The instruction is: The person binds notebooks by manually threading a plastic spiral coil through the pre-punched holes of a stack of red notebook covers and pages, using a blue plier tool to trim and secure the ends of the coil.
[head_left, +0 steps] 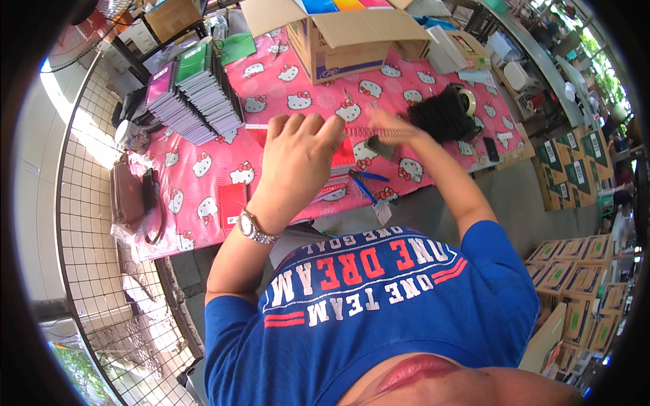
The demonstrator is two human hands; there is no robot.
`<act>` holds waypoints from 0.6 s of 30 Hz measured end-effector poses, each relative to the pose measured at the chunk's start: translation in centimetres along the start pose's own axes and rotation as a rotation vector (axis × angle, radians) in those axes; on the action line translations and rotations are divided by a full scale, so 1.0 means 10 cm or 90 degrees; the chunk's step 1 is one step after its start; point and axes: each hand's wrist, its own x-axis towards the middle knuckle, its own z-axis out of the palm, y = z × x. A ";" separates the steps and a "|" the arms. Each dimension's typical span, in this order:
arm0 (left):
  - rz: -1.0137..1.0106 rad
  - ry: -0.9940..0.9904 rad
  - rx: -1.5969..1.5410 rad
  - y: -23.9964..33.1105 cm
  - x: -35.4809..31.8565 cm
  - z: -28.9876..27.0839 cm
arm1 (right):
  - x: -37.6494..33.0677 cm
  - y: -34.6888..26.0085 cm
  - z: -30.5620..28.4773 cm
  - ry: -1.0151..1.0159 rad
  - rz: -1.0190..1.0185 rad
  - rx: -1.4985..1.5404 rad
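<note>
My left hand [296,150], with a silver watch on the wrist, is closed over a red spiral notebook [344,154]; the palm hides much of the cover. From beside its thumb a dark wire coil [369,132] stretches right to my right hand [396,128]. Motion smears the right fingers, so their grip on the coil is unclear. A small olive-grey piece [380,147] hangs under that hand. Below the coil are more red notebooks [333,181] in a pile, beside blue-handled pliers [369,183]. Another red notebook [232,203] lies left of my left forearm.
Tall stacks of spiral notebooks [203,101] stand at the back left, near an open cardboard box [345,47]. Black coils [437,116] are heaped on the right by a phone [491,149]. A brown bag [128,193] sits at the left edge of the pink tablecloth [183,159].
</note>
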 end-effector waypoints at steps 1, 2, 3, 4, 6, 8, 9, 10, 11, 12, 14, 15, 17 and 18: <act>0.010 -0.008 -0.012 -0.01 0.02 0.00 | -0.21 0.26 0.36 0.000 -0.041 0.030; 0.021 -0.006 -0.045 -0.01 0.05 -0.01 | -0.45 0.51 0.69 0.000 -0.078 0.058; -0.014 -0.007 -0.023 -0.07 -0.07 -0.02 | -0.42 0.18 0.69 0.027 -0.052 0.021; -0.027 0.001 -0.017 -0.08 -0.13 -0.04 | -0.41 -0.11 0.54 -0.080 0.081 -0.005; -0.012 0.028 -0.032 -0.05 -0.11 -0.04 | -0.45 -0.52 0.23 -0.128 0.160 0.005; 0.000 0.005 -0.045 -0.04 -0.09 -0.03 | -0.55 -0.52 0.33 -0.109 0.214 -0.032; 0.003 -0.011 -0.050 -0.06 -0.07 -0.03 | -0.53 -0.45 0.46 -0.106 0.217 -0.034; 0.002 -0.007 -0.050 -0.10 -0.07 -0.02 | -0.51 -0.39 0.59 0.068 0.149 -0.067; -0.009 -0.034 -0.059 -0.12 -0.08 0.00 | -0.50 -0.32 0.76 0.240 0.080 -0.098; -0.016 -0.062 -0.069 -0.12 -0.08 0.02 | -0.42 -0.25 0.84 0.211 0.069 -0.069; -0.015 0.014 -0.002 -0.10 -0.11 0.05 | -0.29 -0.29 0.77 0.105 0.126 -0.036; -0.017 0.052 0.036 -0.12 -0.16 0.06 | -0.21 -0.45 0.54 0.001 0.181 -0.006; -0.059 0.101 0.062 -0.14 -0.17 0.07 | -0.06 -0.59 -0.12 0.081 0.077 0.371; -0.086 0.101 0.058 -0.16 -0.18 0.07 | -0.01 -0.72 -0.34 0.163 0.042 0.549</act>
